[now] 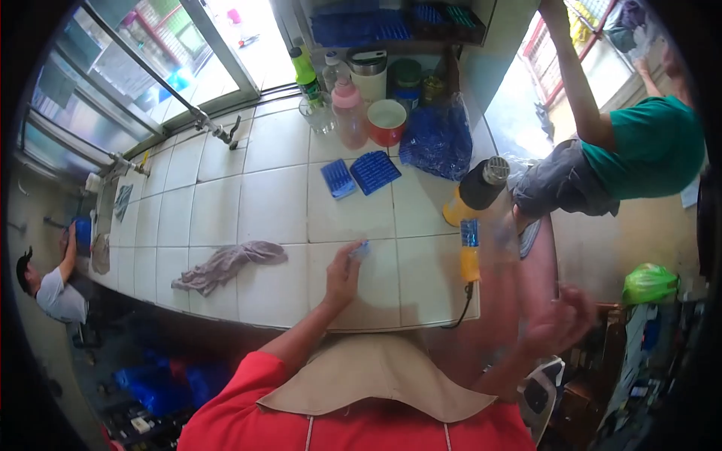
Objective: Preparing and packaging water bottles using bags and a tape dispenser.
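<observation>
My left hand point(342, 274) rests low over the tiled counter point(272, 203), fingers closed on a small pale-blue plastic piece point(362, 248). My right hand point(560, 319) is smeared by motion beyond the counter's right edge; its grip is unclear. Near that edge a black and yellow heat gun point(475, 192), with blue on its handle and a cord, stands nozzle up. Two flat blue packs point(374, 172) lie behind my left hand, beside a crumpled blue bag point(438, 143). A grey-pink rag point(229, 267) lies to the left.
Bottles point(348, 120), containers and a red bowl point(387, 131) line the back under a shelf point(481, 22). Metal taps point(226, 135) stand by the windows. A person in teal point(639, 143) is close at right, another in white point(60, 293) at far left. A green bag point(650, 284) sits at right.
</observation>
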Action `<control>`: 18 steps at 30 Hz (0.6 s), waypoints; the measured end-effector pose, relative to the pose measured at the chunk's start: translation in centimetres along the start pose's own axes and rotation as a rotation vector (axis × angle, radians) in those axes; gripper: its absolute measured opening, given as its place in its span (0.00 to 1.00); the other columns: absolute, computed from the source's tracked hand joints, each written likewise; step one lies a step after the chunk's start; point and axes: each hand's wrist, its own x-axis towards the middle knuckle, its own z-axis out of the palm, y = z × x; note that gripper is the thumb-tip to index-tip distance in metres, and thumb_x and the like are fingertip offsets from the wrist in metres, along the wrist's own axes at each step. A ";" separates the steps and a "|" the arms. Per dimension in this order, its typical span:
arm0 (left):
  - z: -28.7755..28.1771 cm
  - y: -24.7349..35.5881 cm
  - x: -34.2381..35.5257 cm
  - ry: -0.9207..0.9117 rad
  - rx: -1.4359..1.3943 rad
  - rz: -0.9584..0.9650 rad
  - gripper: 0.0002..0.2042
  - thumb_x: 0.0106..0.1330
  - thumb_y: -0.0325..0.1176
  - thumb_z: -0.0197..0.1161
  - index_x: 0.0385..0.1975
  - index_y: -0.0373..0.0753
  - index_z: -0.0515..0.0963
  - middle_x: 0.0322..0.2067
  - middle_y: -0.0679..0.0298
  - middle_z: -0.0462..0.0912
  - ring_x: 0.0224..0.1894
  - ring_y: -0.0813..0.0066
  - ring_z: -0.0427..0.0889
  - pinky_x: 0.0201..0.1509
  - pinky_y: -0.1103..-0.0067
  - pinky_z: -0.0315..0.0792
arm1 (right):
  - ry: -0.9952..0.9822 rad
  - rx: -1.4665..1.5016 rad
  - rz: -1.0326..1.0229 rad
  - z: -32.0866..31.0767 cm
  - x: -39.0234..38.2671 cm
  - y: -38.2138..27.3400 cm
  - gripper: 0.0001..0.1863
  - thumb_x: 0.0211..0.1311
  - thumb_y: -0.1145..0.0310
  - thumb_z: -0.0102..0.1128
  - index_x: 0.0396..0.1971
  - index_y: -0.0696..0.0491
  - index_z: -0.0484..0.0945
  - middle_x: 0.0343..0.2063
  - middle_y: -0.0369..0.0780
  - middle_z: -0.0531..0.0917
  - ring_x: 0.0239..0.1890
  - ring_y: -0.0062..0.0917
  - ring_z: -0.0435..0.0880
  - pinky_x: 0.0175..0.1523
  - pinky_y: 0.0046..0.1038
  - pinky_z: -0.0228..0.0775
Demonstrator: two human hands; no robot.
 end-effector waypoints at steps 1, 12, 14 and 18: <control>-0.5 -0.1 0.1 -0.016 -0.114 -0.030 0.18 0.67 0.19 0.50 0.57 0.37 0.70 0.49 0.56 0.79 0.43 0.67 0.79 0.51 0.74 0.76 | 0.016 -0.012 -0.016 1.9 -0.7 -2.0 0.11 0.66 0.72 0.46 0.45 0.55 0.74 0.35 0.39 0.78 0.35 0.26 0.75 0.44 0.25 0.70; -17.0 -1.5 -4.6 0.120 -0.487 -0.233 0.12 0.63 0.20 0.43 0.41 0.40 0.72 0.27 0.67 0.72 0.28 0.80 0.67 0.33 0.84 0.64 | -0.744 -0.194 0.239 28.4 -11.5 6.2 0.16 0.63 0.68 0.61 0.49 0.55 0.79 0.46 0.42 0.84 0.44 0.33 0.83 0.52 0.28 0.73; -20.3 -4.3 -6.0 0.121 -0.494 -0.282 0.05 0.65 0.25 0.51 0.37 0.41 0.72 0.24 0.69 0.71 0.26 0.80 0.67 0.31 0.83 0.63 | -0.782 -0.596 0.144 30.6 -10.9 9.0 0.22 0.59 0.59 0.66 0.49 0.57 0.80 0.45 0.44 0.84 0.45 0.38 0.83 0.53 0.32 0.73; -23.9 -2.3 -9.2 0.219 -0.054 -0.225 0.03 0.65 0.28 0.58 0.35 0.40 0.73 0.23 0.67 0.73 0.24 0.78 0.68 0.29 0.79 0.65 | -0.834 -0.702 0.182 33.1 -10.6 8.2 0.29 0.52 0.53 0.72 0.48 0.59 0.80 0.44 0.46 0.85 0.45 0.41 0.83 0.52 0.33 0.73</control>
